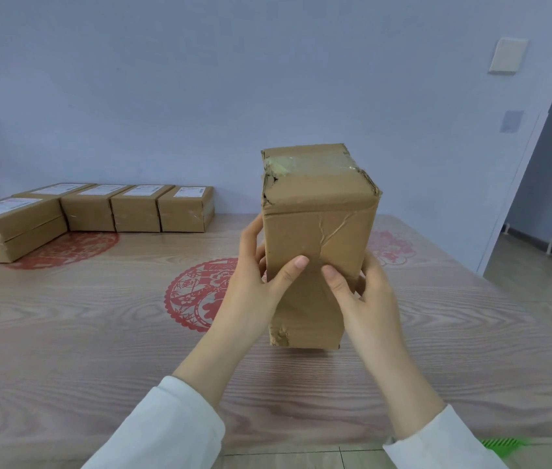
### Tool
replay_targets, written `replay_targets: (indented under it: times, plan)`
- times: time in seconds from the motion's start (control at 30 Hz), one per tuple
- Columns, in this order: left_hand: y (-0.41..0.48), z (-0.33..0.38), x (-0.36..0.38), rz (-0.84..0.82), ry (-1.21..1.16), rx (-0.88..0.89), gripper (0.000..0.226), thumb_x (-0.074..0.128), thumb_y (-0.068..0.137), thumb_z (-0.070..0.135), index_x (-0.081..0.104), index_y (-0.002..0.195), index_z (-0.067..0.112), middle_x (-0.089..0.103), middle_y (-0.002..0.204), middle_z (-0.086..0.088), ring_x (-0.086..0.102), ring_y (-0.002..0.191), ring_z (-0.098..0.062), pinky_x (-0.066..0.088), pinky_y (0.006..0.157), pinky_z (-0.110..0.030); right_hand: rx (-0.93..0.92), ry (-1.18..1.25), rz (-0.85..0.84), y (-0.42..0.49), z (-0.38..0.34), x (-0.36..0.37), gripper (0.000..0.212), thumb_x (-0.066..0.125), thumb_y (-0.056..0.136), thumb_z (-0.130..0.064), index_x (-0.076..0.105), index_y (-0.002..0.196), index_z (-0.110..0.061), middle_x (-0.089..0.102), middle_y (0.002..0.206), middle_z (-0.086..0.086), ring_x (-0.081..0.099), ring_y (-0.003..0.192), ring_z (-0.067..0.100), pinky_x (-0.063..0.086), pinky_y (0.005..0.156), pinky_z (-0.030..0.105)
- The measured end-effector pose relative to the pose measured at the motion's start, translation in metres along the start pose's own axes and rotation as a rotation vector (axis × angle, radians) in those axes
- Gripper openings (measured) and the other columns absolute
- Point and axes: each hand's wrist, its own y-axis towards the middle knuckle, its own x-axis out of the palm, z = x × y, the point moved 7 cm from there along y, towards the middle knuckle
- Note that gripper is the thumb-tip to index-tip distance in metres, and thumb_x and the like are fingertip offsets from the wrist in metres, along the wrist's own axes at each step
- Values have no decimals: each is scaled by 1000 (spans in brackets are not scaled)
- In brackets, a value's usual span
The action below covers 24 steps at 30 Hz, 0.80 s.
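While it stands upright over the middle of the pale wood-grain table (pixel 82 333), the tall brown taped cardboard box (pixel 318 211) is clasped by the left hand (pixel 257 275) and the right hand (pixel 366 289). The thumbs lie on its near face and the fingers curl round the sides (tips hidden behind). Whether its base touches the table, I can't tell. A red paper-cut roundel (pixel 193 292) is partly covered by the left hand.

Soft, even light — edges warped
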Motion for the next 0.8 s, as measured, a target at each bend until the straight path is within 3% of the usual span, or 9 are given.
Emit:
replay_targets:
  times: [0.1, 0.2, 0.33, 0.43, 0.7, 0.8]
  plan:
    - [-1, 0, 2, -20, -33, -1, 71, 61, 75, 36, 36, 138, 17, 62, 116, 13, 61, 98, 10, 50, 75, -10, 0, 17, -12, 0, -6, -1, 58, 66, 77, -55, 57, 119, -16, 64, 111, -6, 60, 106, 4, 48, 80, 13]
    - [-1, 0, 2, -32, -12, 1, 69, 61, 76, 34, 37, 138, 16, 60, 119, 13, 59, 99, 11, 48, 74, -8, -9, 72, -33, 1, -15, 0, 49, 60, 81, -41, 49, 125, -22, 60, 106, -23, 56, 95, -15, 45, 74, 5]
    - [0, 7, -1, -6, 3, 35, 68, 63, 74, 36, 42, 135, 13, 61, 116, 11, 58, 101, 10, 48, 76, -8, -14, 75, -52, 1, -16, 1, 48, 57, 74, -45, 49, 118, -26, 61, 107, -18, 59, 107, 4, 50, 83, 15]
    - [1, 12, -6, 50, -17, 51, 64, 62, 68, 46, 50, 124, 18, 64, 106, 15, 60, 92, 13, 46, 71, -6, -28, 146, -63, -1, -15, 4, 36, 62, 78, -34, 49, 111, -32, 61, 118, -6, 59, 110, 7, 51, 90, 19]
    - [-1, 14, -5, 22, 4, 62, 40, 59, 74, 49, 50, 109, 31, 64, 99, 22, 58, 96, 14, 45, 78, -8, -51, 201, -49, 0, -28, 1, 26, 57, 75, -41, 52, 97, -29, 63, 104, -8, 60, 94, -9, 45, 75, 6]
    - [-4, 16, -4, 6, -31, -20, 35, 44, 74, 66, 46, 98, 40, 55, 94, 26, 50, 79, 27, 39, 69, 2, -74, 140, -44, -1, -26, 0, 24, 55, 76, -42, 50, 97, -33, 63, 105, -9, 60, 94, -10, 45, 74, 5]
